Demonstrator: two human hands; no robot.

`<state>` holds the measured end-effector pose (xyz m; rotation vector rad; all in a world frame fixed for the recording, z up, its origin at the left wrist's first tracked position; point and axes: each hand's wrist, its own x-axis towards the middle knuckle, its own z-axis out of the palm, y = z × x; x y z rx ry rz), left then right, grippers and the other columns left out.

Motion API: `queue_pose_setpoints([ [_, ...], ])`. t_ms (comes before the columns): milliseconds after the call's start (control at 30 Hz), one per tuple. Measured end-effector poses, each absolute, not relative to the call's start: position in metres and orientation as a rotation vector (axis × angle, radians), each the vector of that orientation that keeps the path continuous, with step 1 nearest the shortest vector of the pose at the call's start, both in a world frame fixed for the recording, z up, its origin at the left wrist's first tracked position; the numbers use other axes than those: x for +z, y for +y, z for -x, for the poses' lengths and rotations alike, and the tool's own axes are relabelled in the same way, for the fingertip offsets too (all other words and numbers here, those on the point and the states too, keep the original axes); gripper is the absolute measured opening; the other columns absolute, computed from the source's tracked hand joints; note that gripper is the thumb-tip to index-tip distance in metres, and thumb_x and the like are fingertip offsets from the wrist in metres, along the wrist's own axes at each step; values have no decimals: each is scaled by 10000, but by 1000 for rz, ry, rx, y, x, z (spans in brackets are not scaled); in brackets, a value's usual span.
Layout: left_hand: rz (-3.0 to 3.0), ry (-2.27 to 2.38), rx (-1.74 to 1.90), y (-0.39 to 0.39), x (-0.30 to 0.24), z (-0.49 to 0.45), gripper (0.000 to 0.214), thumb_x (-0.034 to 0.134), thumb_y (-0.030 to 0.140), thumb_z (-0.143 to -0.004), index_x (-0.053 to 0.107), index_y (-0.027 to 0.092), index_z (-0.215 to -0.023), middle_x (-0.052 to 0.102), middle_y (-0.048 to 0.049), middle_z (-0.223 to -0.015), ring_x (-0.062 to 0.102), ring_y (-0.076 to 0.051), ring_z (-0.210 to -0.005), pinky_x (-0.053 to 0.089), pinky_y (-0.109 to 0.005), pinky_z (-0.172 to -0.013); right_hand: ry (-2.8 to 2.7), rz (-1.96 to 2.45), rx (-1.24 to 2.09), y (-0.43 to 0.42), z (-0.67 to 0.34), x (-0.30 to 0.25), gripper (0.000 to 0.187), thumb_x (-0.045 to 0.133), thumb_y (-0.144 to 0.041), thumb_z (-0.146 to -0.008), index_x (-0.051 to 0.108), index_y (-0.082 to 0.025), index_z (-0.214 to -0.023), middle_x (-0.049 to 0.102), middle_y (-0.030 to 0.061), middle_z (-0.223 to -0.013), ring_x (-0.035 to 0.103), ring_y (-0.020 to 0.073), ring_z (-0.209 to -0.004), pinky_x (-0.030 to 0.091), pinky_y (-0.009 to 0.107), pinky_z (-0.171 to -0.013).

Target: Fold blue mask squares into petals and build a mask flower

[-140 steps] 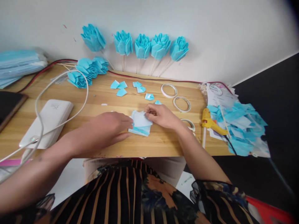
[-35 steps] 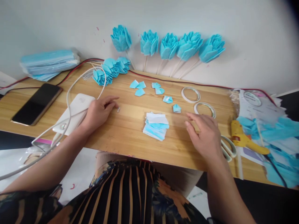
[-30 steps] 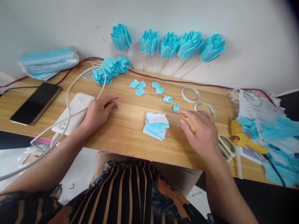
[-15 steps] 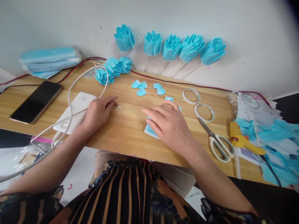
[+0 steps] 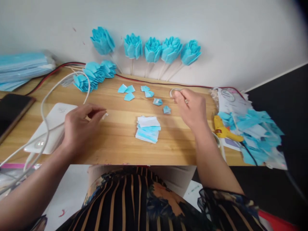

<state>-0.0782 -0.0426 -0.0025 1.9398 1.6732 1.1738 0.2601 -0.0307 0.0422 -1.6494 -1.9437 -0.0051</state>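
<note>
My left hand [image 5: 83,126] rests by the white power bank [image 5: 51,123], thumb and fingertips pinched together on a small white scrap [image 5: 105,116], which is blurred. My right hand [image 5: 192,107] is closed at a roll of tape [image 5: 175,91], whose left rim shows beside the fingers. The hand hides most of that roll and the second one. Between my hands lies a stack of blue-and-white fabric pieces [image 5: 148,130]. Behind it are several small folded blue pieces [image 5: 129,96], some in little groups.
Blue fabric flowers on sticks [image 5: 152,49] lean on the wall; more flowers [image 5: 92,75] lie at back left. A yellow glue gun [image 5: 225,131] and blue scraps [image 5: 260,128] are at right. A phone [image 5: 12,112], white cable and mask pack [image 5: 22,69] are at left.
My right hand has left the fabric stack and reached right and back to the tape rolls. My left fingers have closed at the white scrap. The view has turned right.
</note>
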Motion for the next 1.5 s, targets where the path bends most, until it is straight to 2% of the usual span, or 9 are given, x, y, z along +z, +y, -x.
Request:
queue_pose_setpoints([
  [200, -2011, 1385, 1155, -49, 32, 30, 151, 665, 347, -889, 724, 252, -788, 726, 12, -763, 614, -165, -664, 457, -302, -646, -1802, 1881, 74, -8, -290, 3, 321, 455, -355, -999, 677, -218, -812, 717, 61, -756, 623, 226, -718, 398, 330, -667],
  [367, -2048, 1219, 1104, -24, 41, -10, 236, 626, 360, -886, 681, 212, -711, 685, -11, -710, 593, -169, -664, 427, -290, -625, -1858, 1882, 154, -12, -294, -12, 260, 480, -250, -967, 723, -204, -1044, 778, 93, -999, 684, 253, -872, 432, 339, -732],
  [500, -1968, 1202, 978, 1, 25, -27, 299, 596, 392, -867, 606, 207, -632, 634, -5, -648, 537, -158, -620, 398, -279, -593, -1873, 1873, 178, -12, -296, -13, 274, 473, -234, -973, 729, -201, -1063, 779, 111, -1096, 702, 276, -986, 466, 360, -802],
  [600, -1885, 1234, 965, 9, 8, -28, 260, 585, 401, -854, 646, 209, -689, 607, 0, -634, 510, -153, -607, 385, -270, -578, -1881, 1872, 182, -10, -296, -13, 264, 480, -240, -972, 732, -202, -1042, 779, 117, -1081, 704, 278, -981, 478, 370, -820],
  [733, -1810, 1296, 985, 5, -4, -22, 234, 571, 378, -851, 725, 205, -882, 599, 6, -646, 504, -149, -596, 365, -261, -553, -1883, 1823, 166, -10, -291, -13, 270, 476, -260, -977, 731, -211, -1049, 775, 115, -1070, 702, 271, -971, 487, 371, -826],
  [833, -1787, 1306, 1039, 5, -2, -18, 235, 553, 330, -855, 726, 206, -953, 611, 6, -684, 522, -148, -627, 391, -265, -590, -1874, 1792, 152, -13, -284, -11, 279, 468, -273, -981, 731, -211, -1052, 772, 111, -1062, 698, 264, -951, 488, 365, -808],
  [967, -1683, 1291, 1262, 12, 5, -10, 203, 494, 215, -842, 696, 222, -865, 637, -4, -752, 540, -157, -685, 424, -291, -661, -1858, 1760, 121, -15, -279, -9, 292, 461, -297, -992, 735, -205, -1035, 764, 105, -1018, 688, 249, -910, 479, 353, -795],
  [1167, -1471, 1202, 1423, 22, 4, -1, 181, 507, 117, -757, 642, 227, -709, 545, 2, -663, 489, -156, -658, 390, -309, -651, -1887, 1756, 83, -16, -279, -10, 279, 470, -299, -987, 735, -214, -989, 755, 102, -963, 680, 253, -901, 468, 353, -794],
  [1500, -1340, 1247, 1459, 25, 6, -2, 97, 496, 165, -726, 547, 239, -689, 494, -4, -638, 470, -157, -615, 392, -313, -611, -1885, 1720, 87, -16, -279, -13, 269, 485, -304, -986, 740, -221, -1008, 763, 92, -982, 684, 247, -916, 475, 351, -811],
])
